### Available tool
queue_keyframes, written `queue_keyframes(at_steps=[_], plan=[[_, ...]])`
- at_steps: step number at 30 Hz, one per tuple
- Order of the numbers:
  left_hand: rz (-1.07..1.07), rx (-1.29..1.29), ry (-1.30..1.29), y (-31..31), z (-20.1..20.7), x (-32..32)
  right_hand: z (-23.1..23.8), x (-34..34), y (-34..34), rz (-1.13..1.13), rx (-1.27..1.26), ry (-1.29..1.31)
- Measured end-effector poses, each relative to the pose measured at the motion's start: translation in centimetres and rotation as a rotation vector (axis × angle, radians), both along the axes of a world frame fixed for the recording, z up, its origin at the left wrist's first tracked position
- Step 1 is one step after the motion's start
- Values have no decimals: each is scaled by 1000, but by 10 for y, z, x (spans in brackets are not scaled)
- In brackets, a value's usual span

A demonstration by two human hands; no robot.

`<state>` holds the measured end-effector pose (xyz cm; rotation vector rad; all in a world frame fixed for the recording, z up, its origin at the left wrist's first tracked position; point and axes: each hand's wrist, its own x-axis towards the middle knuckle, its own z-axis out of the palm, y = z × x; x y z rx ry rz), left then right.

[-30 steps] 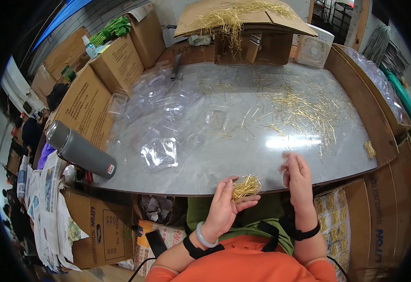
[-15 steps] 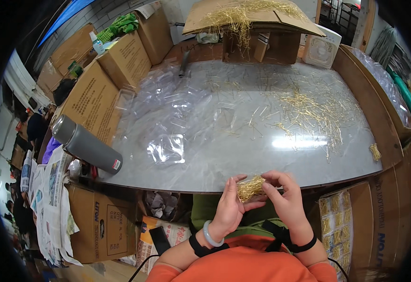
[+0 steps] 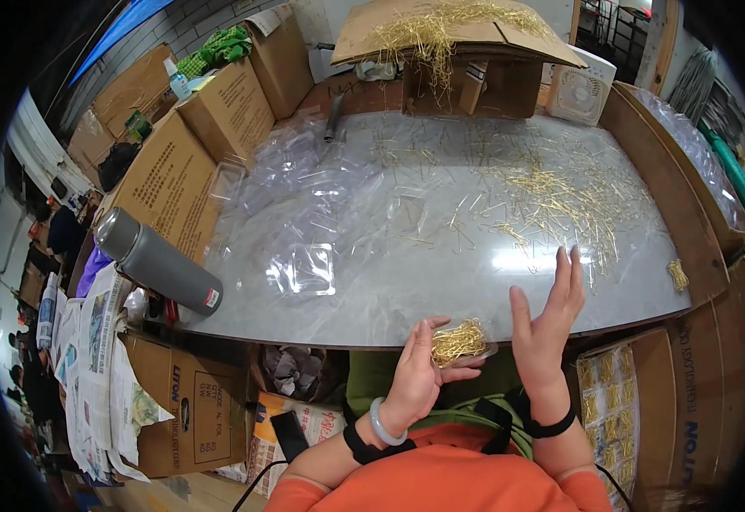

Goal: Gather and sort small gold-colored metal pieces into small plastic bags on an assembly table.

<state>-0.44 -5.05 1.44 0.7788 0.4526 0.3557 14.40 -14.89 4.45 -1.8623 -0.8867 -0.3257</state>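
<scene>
- Since half a second ago the right hand (image 3: 550,317) has come off the bundle and lifted, fingers straight and spread, palm turned inward; it grips nothing and hovers over the near edge of the worktop (image 3: 406,282), beside the left hand.
- The left hand (image 3: 419,371) is cupped, fingers curled partway around a small clear shell packed with gold pins (image 3: 459,341), just off the near edge, close to the person's chest.
- That clear shell looks filled; whether it is snapped closed I cannot tell.
- Judging by the worktop, much is left: a wide scatter of loose gold pins (image 3: 560,200) lies toward the far right corner, thinner strands reaching the middle.
- A heap of empty clear shells (image 3: 304,213) sits across the left half, one lying flat near the near-left edge, so plenty of packs look unfilled.
- One small tied bunch of pins (image 3: 678,275) rests on the wooden ledge at the right edge.
- A grey flask (image 3: 157,271) lies on its side at the near-left corner, partly over the edge.
- More pins pile on a cardboard box (image 3: 466,34) beyond the far edge.
</scene>
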Motion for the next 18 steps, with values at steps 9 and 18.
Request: queue_keyframes(at_steps=[9,18], plan=[[46,-34,-63,-5,-7,0,-16,-36,-2,338,-261,-142],[33,12,-69,-7,-4,0,-3,-38,-4,408,-348,-189]])
